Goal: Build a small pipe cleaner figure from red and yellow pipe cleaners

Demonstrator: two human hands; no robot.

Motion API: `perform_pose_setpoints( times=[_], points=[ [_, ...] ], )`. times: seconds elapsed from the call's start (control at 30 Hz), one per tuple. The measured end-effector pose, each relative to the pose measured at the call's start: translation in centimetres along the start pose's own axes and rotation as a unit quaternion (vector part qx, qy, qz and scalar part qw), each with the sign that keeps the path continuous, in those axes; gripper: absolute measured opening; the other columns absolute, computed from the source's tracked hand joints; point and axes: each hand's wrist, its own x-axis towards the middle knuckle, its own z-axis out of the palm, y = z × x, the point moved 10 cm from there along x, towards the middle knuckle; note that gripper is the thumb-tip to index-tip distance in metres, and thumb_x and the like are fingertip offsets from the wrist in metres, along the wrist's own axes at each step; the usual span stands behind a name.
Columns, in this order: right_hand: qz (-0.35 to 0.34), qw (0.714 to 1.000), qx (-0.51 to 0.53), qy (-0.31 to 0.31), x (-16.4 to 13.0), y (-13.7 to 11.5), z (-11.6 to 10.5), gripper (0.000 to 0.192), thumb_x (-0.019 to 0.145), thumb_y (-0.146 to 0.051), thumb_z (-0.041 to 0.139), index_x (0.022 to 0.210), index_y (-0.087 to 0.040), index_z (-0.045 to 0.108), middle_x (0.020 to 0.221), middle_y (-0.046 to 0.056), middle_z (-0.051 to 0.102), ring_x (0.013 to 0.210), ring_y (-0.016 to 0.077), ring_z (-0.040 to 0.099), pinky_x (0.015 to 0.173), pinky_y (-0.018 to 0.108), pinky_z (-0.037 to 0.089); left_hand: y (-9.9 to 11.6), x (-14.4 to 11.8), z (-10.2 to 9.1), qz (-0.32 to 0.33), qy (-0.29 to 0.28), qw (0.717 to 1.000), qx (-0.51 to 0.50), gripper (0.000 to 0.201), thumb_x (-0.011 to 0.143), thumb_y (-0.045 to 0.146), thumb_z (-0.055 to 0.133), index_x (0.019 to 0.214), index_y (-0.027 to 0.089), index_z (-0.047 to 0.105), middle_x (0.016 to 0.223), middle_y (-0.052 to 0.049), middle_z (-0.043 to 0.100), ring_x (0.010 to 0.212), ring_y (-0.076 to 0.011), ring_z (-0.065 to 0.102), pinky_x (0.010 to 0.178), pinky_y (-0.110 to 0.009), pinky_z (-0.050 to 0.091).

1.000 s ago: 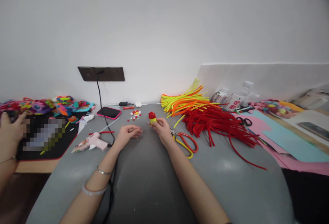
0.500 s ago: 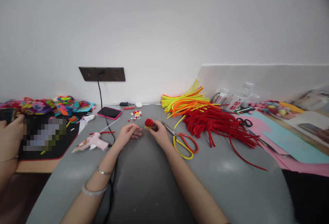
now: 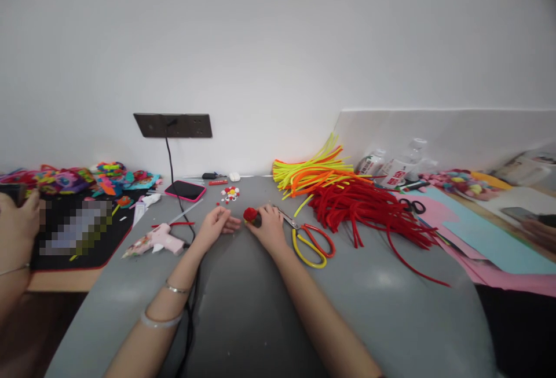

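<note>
While a second ago the right hand held the small red-topped pipe-cleaner piece upright above the grey table, it now has it tipped low at the surface, pinched at the fingertips, red cap pointing toward the left hand. Judged: the piece has been brought down for close work between both hands. Left hand rests loosely curled on the table, holding nothing, just beside the piece. Yellow-handled scissors lie just right of the right hand; pink glue gun sits left. Yellow stem of the piece is hidden behind the fingers. A co-worker's hand shows at far left, cut off by the edge.
</note>
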Motion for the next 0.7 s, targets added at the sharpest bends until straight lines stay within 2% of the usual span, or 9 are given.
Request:
perform_pose_setpoints(
  times=[0.13, 0.23, 0.33, 0.4, 0.47, 0.53, 0.6, 0.7],
  points=[
    [-0.003, 1.000, 0.001, 0.008, -0.1, -0.2, -0.3, 0.023, 0.079, -0.037, 0.068, 0.095, -0.022, 0.061, 0.107, 0.009, 0.063, 0.104, 0.0305, 0.052, 0.092, 0.045, 0.035, -0.2, 0.2, -0.1, -0.005, -0.006, 1.000, -0.007, 0.047, 0.074, 0.063, 0.062, 0.075, 0.017, 0.055, 0.069, -0.007, 0.072, 0.060, -0.0174, 0.069, 0.057, -0.027, 0.055],
    [-0.002, 1.000, 0.022, 0.004, -0.3, -0.1, -0.1, 0.029, 0.079, -0.034, 0.068, 0.104, -0.022, 0.061, 0.110, 0.010, 0.063, 0.106, 0.0314, 0.053, 0.094, 0.048, 0.037, 0.0, 0.4, -0.5, 0.005, 0.014, 1.000, -0.004, 0.050, 0.073, 0.064, 0.062, 0.066, 0.015, 0.058, 0.060, -0.006, 0.066, 0.055, -0.0155, 0.064, 0.056, -0.027, 0.054],
    [-0.002, 0.997, 0.077, 0.012, -1.7, 0.0, -0.7, 0.049, 0.077, -0.028, 0.068, 0.123, -0.021, 0.055, 0.122, 0.013, 0.059, 0.116, 0.0326, 0.051, 0.098, 0.049, 0.039, 0.5, 0.5, -1.5, 0.027, 0.071, 0.996, -0.047, 0.049, 0.064, 0.063, 0.071, 0.070, 0.016, 0.055, 0.074, -0.004, 0.067, 0.060, -0.0147, 0.064, 0.054, -0.026, 0.054],
    [-0.010, 0.990, 0.140, 0.026, -3.5, 0.0, -2.1, 0.059, 0.077, -0.025, 0.066, 0.133, -0.020, 0.048, 0.129, 0.015, 0.055, 0.122, 0.0318, 0.049, 0.100, 0.047, 0.040, 0.7, 0.5, -2.0, 0.033, 0.095, 0.991, -0.083, 0.052, 0.057, 0.059, 0.077, 0.076, 0.018, 0.052, 0.090, -0.003, 0.067, 0.070, -0.0158, 0.066, 0.056, -0.026, 0.056],
    [-0.031, 0.976, 0.211, 0.033, -5.5, 0.2, -4.4, 0.058, 0.081, -0.026, 0.062, 0.136, -0.022, 0.045, 0.130, 0.013, 0.055, 0.119, 0.0279, 0.053, 0.097, 0.042, 0.044, 0.7, 0.5, -2.1, 0.034, 0.096, 0.990, -0.099, 0.051, 0.057, 0.056, 0.079, 0.077, 0.018, 0.051, 0.099, -0.004, 0.066, 0.080, -0.0172, 0.067, 0.061, -0.027, 0.057],
    [-0.034, 0.966, 0.248, 0.060, -7.4, 1.7, -8.0, 0.050, 0.084, -0.027, 0.058, 0.132, -0.024, 0.049, 0.124, 0.010, 0.060, 0.106, 0.0238, 0.060, 0.089, 0.037, 0.049, 0.8, 0.5, -2.1, 0.035, 0.090, 0.991, -0.093, 0.049, 0.060, 0.057, 0.077, 0.072, 0.017, 0.053, 0.103, -0.007, 0.064, 0.089, -0.0191, 0.065, 0.066, -0.028, 0.058],
    [-0.002, 0.966, 0.216, 0.141, -9.1, 5.5, -12.9, 0.036, 0.086, -0.030, 0.055, 0.122, -0.023, 0.057, 0.115, 0.010, 0.064, 0.097, 0.0228, 0.062, 0.084, 0.037, 0.049, 0.7, 0.5, -2.1, 0.032, 0.090, 0.992, -0.079, 0.049, 0.061, 0.060, 0.074, 0.069, 0.015, 0.056, 0.105, -0.010, 0.064, 0.096, -0.0219, 0.063, 0.069, -0.029, 0.058],
    [0.083, 0.955, 0.088, 0.271, -11.6, 13.8, -20.1, 0.037, 0.084, -0.039, 0.053, 0.113, -0.017, 0.061, 0.108, 0.013, 0.065, 0.087, 0.0242, 0.062, 0.081, 0.041, 0.049, 0.9, 0.6, -2.1, 0.033, 0.096, 0.993, -0.060, 0.050, 0.060, 0.062, 0.073, 0.073, 0.015, 0.059, 0.109, -0.012, 0.062, 0.100, -0.0243, 0.061, 0.070, -0.030, 0.058]
  ],
)
